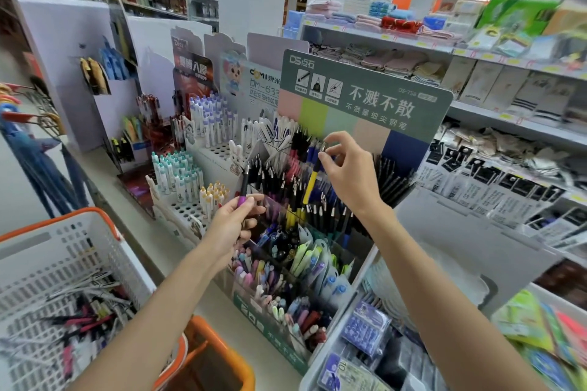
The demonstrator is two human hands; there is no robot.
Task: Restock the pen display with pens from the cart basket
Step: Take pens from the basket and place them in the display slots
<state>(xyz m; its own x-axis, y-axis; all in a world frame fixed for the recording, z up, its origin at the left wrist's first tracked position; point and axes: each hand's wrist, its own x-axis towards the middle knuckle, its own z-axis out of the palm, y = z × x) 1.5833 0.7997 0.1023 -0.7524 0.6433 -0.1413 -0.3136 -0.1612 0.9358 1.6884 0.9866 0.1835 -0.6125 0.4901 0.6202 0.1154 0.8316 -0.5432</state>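
Restock partway, by my reading: the display (365,95) rows look well filled, yet many loose pens (85,314) lie in the basket (47,247) near left, so a good deal is left. Left hand (230,222) grips a purple pen (244,187), upright, at the display's left side. Right hand (349,171) pinches the top of a yellow pen (311,184), tip down in the middle rows.
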